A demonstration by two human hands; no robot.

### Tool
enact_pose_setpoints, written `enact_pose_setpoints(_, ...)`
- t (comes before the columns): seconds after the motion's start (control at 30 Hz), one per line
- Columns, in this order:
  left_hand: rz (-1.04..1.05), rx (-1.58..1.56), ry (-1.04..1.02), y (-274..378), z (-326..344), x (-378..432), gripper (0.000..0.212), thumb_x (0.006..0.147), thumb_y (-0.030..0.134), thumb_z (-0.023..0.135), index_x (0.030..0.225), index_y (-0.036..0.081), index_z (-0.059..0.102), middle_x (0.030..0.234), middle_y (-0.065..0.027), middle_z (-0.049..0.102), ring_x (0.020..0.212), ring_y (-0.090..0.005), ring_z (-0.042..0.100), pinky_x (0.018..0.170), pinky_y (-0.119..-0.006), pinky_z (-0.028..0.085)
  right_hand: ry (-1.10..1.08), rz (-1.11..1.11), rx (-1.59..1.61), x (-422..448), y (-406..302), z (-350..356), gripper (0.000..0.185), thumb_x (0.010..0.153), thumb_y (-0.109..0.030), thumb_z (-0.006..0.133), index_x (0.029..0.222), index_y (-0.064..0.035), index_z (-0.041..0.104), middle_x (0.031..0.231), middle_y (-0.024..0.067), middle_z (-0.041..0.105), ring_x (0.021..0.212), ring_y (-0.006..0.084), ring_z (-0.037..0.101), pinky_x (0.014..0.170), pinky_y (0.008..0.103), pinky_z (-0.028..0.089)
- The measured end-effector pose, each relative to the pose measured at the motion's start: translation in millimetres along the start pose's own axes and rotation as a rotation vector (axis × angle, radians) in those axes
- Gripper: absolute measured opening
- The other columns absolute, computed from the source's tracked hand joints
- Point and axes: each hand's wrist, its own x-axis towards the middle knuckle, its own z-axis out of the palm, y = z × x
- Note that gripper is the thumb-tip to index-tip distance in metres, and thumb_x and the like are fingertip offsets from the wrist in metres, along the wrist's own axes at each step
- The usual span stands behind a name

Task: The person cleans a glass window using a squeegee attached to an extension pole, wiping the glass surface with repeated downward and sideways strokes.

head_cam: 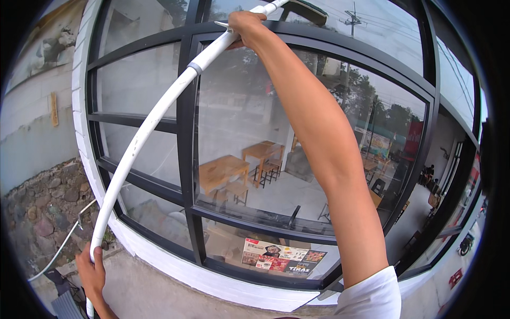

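Observation:
A long white pole (139, 143) runs up from the lower left to the top of the view, looking bent by the lens. My left hand (91, 271) grips its lower part near the stone wall. High up, my right hand (247, 28) is wrapped around the pole, close to a white clip-like projection (221, 25). Beyond that hand a dark-edged squeegee or brush head (306, 12) lies against the upper glass pane (382, 24); its join to the pole is partly out of view. Dark metal frames (186, 159) divide the window.
Wooden tables (225, 169) and stools stand behind the large pane (235, 115). A printed poster (283, 258) shows at the lower pane. At left are a stone wall (48, 211), a thin white pipe (59, 247) and a grey corrugated object (68, 306). A white ledge (223, 287) runs below the window.

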Motion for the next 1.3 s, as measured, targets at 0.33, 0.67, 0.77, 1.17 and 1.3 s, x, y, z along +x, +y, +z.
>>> enact_pose_setpoints(0.33,-0.023,-0.253,-0.162,16,-10,-70,0.053,0.100,0.046,0.049,0.076,-0.001,0.051,0.054,-0.0141,0.041,0.052,-0.0280,0.035,0.052,-0.043,0.031,-0.236,-0.068,-0.326,-18,10,15,0.030,0.089,-0.003,0.044,0.112,0.0163,0.045,0.113,0.0284,0.060,0.088,0.0391,0.072,0.067,0.0432,0.068)
enact_pose_setpoints(0.67,-0.150,-0.332,-0.213,21,-7,-133,0.056,0.099,0.048,0.050,0.070,0.000,0.050,0.051,-0.0040,0.041,0.048,-0.0133,0.039,0.047,-0.035,0.029,-0.525,-0.026,-0.456,11,63,32,0.055,0.091,-0.011,0.044,0.130,0.0211,0.024,0.110,0.0299,0.060,0.082,0.0372,0.073,0.066,0.0443,0.067)
enact_pose_setpoints(0.77,-0.107,-0.360,-0.249,25,6,-144,0.054,0.099,0.046,0.050,0.070,0.000,0.051,0.050,-0.0077,0.042,0.047,-0.0169,0.040,0.048,-0.038,0.028,-0.452,-0.067,-0.453,8,82,21,0.042,0.079,-0.005,0.061,0.114,0.0123,0.048,0.110,0.0233,0.066,0.088,0.0372,0.072,0.085,0.0560,0.054)
enact_pose_setpoints(1.17,0.010,-0.617,-0.301,107,58,-97,0.039,0.099,0.036,0.054,0.083,0.000,0.055,0.052,-0.0154,0.048,0.045,-0.0326,0.046,0.049,-0.043,0.034,-0.097,-0.241,-0.162,12,14,-35,0.057,0.094,-0.029,0.055,0.128,0.0129,0.035,0.109,0.0255,0.059,0.084,0.0354,0.071,0.069,0.0523,0.064)
enact_pose_setpoints(1.3,0.083,-0.646,-0.328,160,43,-48,0.031,0.101,0.031,0.053,0.091,0.001,0.056,0.054,-0.0162,0.052,0.047,-0.0353,0.053,0.048,-0.043,0.037,0.012,-0.277,-0.127,117,-7,-74,0.029,0.092,-0.030,0.054,0.091,-0.0011,0.059,0.073,0.0122,0.057,0.074,0.0315,0.066,0.058,0.0514,0.057)
